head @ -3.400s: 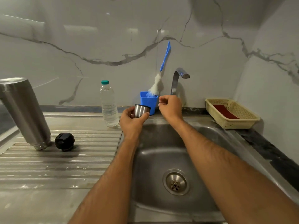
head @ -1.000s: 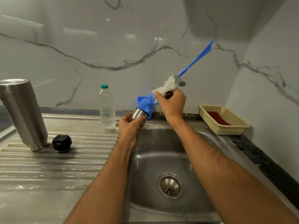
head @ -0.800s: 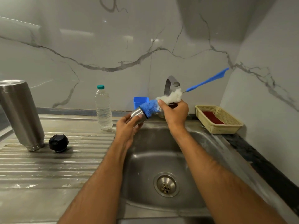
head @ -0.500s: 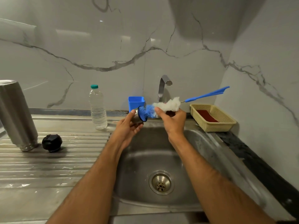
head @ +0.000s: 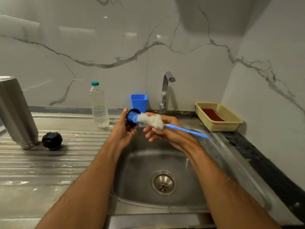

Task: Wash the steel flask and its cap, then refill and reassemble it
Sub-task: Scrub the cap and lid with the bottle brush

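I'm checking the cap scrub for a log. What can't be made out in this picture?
- Head view: the cap in the left hand; its inside is hidden by the brush bristles and the fingers.
- The right hand grip on the brush: bristles cover it.
- The steel flask: cut off by the left edge.
- Brush handle tip: motion-blurred.

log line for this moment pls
step: scrubbing cap | left hand: holds steel cap | right hand: holds bottle brush | flask: on drainboard
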